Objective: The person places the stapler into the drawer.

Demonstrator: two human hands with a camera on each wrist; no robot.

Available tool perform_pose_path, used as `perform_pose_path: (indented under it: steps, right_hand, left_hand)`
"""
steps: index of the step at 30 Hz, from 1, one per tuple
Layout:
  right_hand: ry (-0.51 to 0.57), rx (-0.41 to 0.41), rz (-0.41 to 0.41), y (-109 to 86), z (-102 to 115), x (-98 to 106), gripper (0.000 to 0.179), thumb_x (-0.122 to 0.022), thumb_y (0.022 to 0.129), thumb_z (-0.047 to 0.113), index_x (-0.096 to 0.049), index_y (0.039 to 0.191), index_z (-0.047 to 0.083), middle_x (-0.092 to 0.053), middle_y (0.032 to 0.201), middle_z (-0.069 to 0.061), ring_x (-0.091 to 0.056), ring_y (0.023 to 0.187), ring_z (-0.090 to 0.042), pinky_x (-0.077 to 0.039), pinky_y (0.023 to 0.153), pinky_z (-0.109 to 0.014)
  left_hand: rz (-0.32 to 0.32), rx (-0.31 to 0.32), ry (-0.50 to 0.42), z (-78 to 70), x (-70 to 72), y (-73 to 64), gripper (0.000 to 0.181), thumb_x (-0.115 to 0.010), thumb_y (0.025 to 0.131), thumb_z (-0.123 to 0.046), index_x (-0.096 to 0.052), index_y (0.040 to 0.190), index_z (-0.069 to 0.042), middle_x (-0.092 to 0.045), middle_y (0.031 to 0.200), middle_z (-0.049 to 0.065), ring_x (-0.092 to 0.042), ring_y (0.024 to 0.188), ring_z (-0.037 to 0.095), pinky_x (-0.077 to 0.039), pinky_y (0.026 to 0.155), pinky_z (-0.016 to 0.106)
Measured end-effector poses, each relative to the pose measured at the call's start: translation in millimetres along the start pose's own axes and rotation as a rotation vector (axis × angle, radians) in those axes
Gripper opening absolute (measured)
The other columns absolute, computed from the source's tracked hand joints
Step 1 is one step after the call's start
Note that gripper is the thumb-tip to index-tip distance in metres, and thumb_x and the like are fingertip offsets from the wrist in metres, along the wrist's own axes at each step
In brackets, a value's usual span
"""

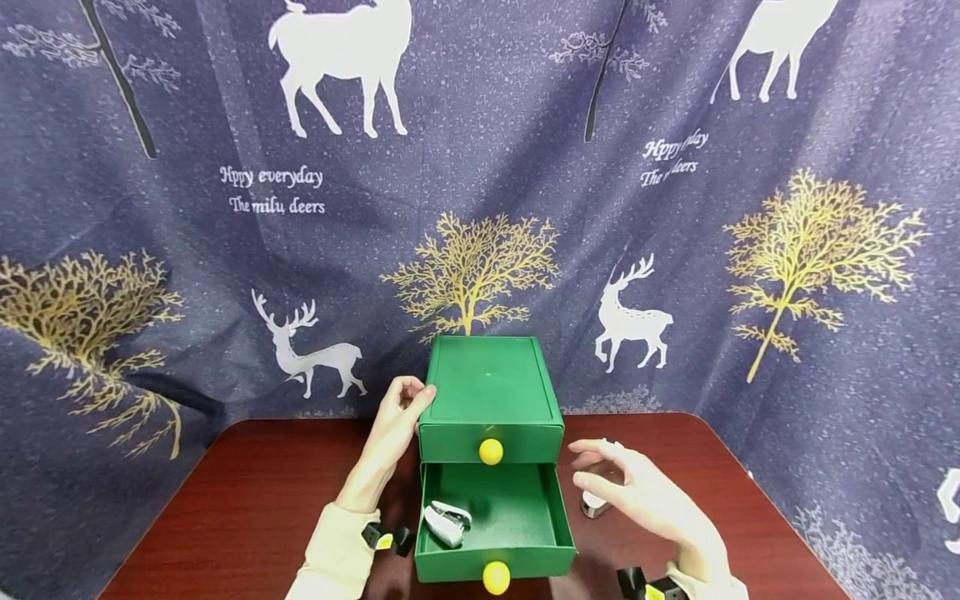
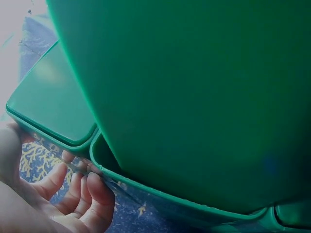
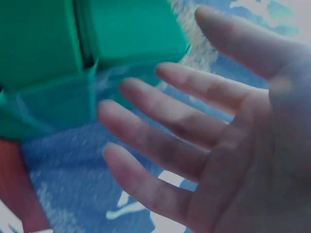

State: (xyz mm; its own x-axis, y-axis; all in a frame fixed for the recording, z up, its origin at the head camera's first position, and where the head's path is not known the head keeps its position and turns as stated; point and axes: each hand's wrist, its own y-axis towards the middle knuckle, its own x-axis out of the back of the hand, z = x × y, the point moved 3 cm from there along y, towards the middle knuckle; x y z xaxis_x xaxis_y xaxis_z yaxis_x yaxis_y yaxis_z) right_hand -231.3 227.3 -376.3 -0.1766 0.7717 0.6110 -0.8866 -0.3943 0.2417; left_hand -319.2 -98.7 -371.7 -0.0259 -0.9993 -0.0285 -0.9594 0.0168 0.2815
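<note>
A green drawer box (image 1: 487, 383) with two stacked drawers and yellow round knobs stands on the table. Its lower drawer (image 1: 517, 508) is pulled out, and a small white stapler (image 1: 444, 527) lies at the left inside it. My left hand (image 1: 393, 425) rests against the box's upper left side; the left wrist view shows its bent fingers (image 2: 99, 194) at the side wall. To the right of the box, my right hand (image 1: 645, 492) hovers with spread fingers, holding nothing. Below it on the table is a white and metal object (image 1: 594, 503), partly hidden by the hand.
The upper drawer (image 1: 450, 442) is closed. Behind the reddish-brown table (image 1: 255, 500) hangs a dark blue cloth (image 1: 480, 150) printed with deer and trees. Dark wrist devices are strapped at both cuffs.
</note>
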Motion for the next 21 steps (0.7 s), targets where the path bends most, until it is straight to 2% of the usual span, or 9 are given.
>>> perform_pose_path:
  steps: [2, 6, 12, 17, 21]
  right_hand:
    - [-0.028, -0.014, -0.067, 0.4, -12, 4, 0.036, -0.066, 0.095, 0.025, -0.057, 0.128, 0.014, -0.064, 0.106, 0.002, -0.063, 0.094, -0.011, -0.049, 0.081, -0.028]
    - [-0.053, -0.084, -0.210, 3.1, -37, 11, 0.030, -0.069, 0.092, 0.024, -0.063, 0.120, 0.015, -0.064, 0.099, 0.002, -0.061, 0.087, -0.008, -0.048, 0.079, -0.027]
    - [0.027, -0.129, -0.373, 9.0, -69, 14, 0.020, -0.068, 0.092, 0.015, -0.064, 0.108, 0.003, -0.065, 0.094, -0.006, -0.063, 0.079, -0.011, -0.054, 0.071, -0.028]
    - [-0.059, -0.185, -0.469, 12.0, -88, 11, 0.015, -0.069, 0.092, 0.015, -0.066, 0.102, 0.005, -0.066, 0.090, -0.004, -0.063, 0.078, -0.011, -0.050, 0.072, -0.026]
    - [-0.085, -0.237, -0.460, 12.7, -99, 6, 0.015, -0.071, 0.090, 0.015, -0.065, 0.100, 0.006, -0.068, 0.092, -0.003, -0.066, 0.082, -0.013, -0.049, 0.074, -0.025]
  left_hand:
    - [-0.002, 0.000, 0.003, -0.7, 0.0, -0.3, 0.020, -0.061, 0.097, -0.012, -0.048, 0.108, -0.001, -0.044, 0.091, 0.004, -0.043, 0.071, 0.013, -0.039, 0.056, 0.024]
    - [0.003, -0.001, -0.009, -0.6, -1.1, 0.8, 0.018, -0.061, 0.096, -0.010, -0.050, 0.106, -0.001, -0.045, 0.090, 0.004, -0.043, 0.071, 0.013, -0.038, 0.056, 0.023]
    - [0.010, -0.007, -0.021, 1.1, -1.8, 2.3, 0.018, -0.062, 0.096, -0.010, -0.050, 0.107, -0.002, -0.045, 0.089, 0.003, -0.043, 0.070, 0.012, -0.037, 0.057, 0.022]
    - [0.009, -0.001, -0.015, 0.7, -0.9, 1.9, 0.020, -0.061, 0.096, -0.009, -0.049, 0.108, 0.001, -0.045, 0.089, 0.004, -0.042, 0.070, 0.012, -0.037, 0.057, 0.023]
    - [0.010, -0.007, -0.001, -1.7, -0.1, 1.5, 0.019, -0.061, 0.096, -0.009, -0.049, 0.108, 0.001, -0.045, 0.089, 0.005, -0.043, 0.070, 0.013, -0.037, 0.057, 0.024]
